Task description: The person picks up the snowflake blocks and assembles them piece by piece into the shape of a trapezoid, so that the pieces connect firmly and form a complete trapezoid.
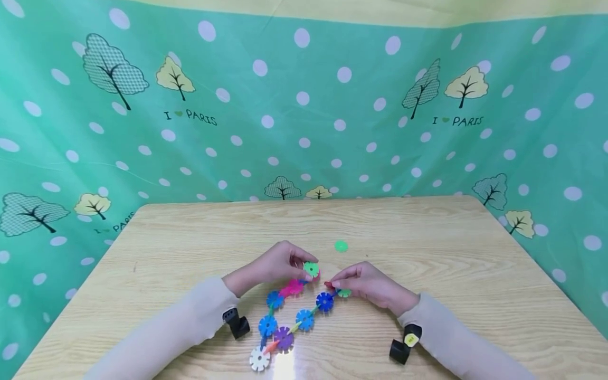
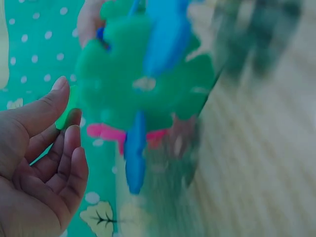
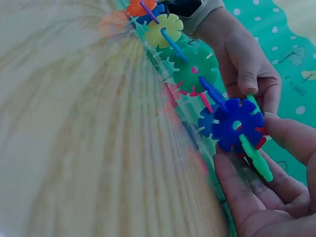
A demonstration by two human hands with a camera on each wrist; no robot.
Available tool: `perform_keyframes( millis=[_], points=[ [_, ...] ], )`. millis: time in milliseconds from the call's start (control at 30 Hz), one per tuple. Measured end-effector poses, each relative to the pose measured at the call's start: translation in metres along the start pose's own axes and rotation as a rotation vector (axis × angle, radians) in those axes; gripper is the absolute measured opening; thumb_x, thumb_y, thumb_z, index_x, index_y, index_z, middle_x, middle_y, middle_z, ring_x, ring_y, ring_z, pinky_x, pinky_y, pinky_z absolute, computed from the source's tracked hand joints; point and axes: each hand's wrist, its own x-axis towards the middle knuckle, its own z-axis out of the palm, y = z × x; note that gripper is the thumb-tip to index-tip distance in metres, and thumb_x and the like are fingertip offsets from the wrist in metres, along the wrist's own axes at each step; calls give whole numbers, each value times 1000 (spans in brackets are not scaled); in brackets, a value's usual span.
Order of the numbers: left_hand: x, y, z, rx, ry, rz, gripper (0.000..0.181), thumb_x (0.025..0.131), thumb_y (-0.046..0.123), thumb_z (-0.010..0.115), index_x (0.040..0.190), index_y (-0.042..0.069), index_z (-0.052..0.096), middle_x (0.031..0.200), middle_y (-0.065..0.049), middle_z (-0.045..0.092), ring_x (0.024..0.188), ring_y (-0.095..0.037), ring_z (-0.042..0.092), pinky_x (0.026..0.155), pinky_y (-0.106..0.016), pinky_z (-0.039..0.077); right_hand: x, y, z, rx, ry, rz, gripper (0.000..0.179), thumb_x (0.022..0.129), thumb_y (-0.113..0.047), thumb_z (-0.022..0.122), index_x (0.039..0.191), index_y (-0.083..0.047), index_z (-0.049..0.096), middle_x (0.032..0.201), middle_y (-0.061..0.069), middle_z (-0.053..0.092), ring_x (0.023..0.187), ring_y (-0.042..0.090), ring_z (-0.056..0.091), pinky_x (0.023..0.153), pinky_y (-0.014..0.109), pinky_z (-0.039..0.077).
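A chain of notched plastic snowflake discs bends in a V on the table, with a white disc (image 1: 259, 360) at its near corner beside a purple disc (image 1: 285, 345). At one far end my left hand (image 1: 281, 259) pinches a light green disc (image 1: 311, 269) between thumb and fingers; its edge shows in the left wrist view. My right hand (image 1: 368, 285) pinches a red disc (image 1: 329, 285) at the other end, by a blue disc (image 1: 325, 302) and a green disc (image 1: 344, 293). In the right wrist view, the red disc is mostly hidden behind a dark blue disc (image 3: 227, 123).
A loose green disc (image 1: 341, 246) lies on the wooden table (image 1: 214, 227) beyond the hands. Dotted green cloth (image 1: 304, 158) hangs behind the table and at its sides. Black wrist cameras (image 1: 236, 323) sit on both sleeves, low over the tabletop.
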Motion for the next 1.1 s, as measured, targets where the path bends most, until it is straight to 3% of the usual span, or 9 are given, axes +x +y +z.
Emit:
perform_keyframes(
  millis=[333,800,933,1100],
  points=[
    [-1,3,16,-28,-18,29,35,78,14,77,109,2,69,81,1,69,67,-10,57,63,-23,51,1,-1,-1,18,18,-5,30,89,-12,65,109,11,63,107,17,68,97,19,65,83,32,54],
    [-1,2,21,-50,12,7,36,79,14,76,112,2,68,74,0,67,61,-10,53,56,-22,48,1,0,-1,-3,45,-1,31,87,-14,66,108,9,64,102,12,71,90,14,65,69,22,51],
    [0,2,23,-18,33,24,34,77,15,78,108,4,69,75,3,65,63,-8,54,58,-22,48,1,-1,0,2,50,-2,30,88,-14,66,108,8,65,99,9,71,88,13,65,68,21,50],
    [2,2,25,111,47,80,31,75,20,80,103,11,70,82,9,66,68,-5,54,62,-21,48,0,-2,1,-8,60,2,29,87,-14,67,107,7,66,95,7,72,85,12,65,67,22,51]
  ],
)
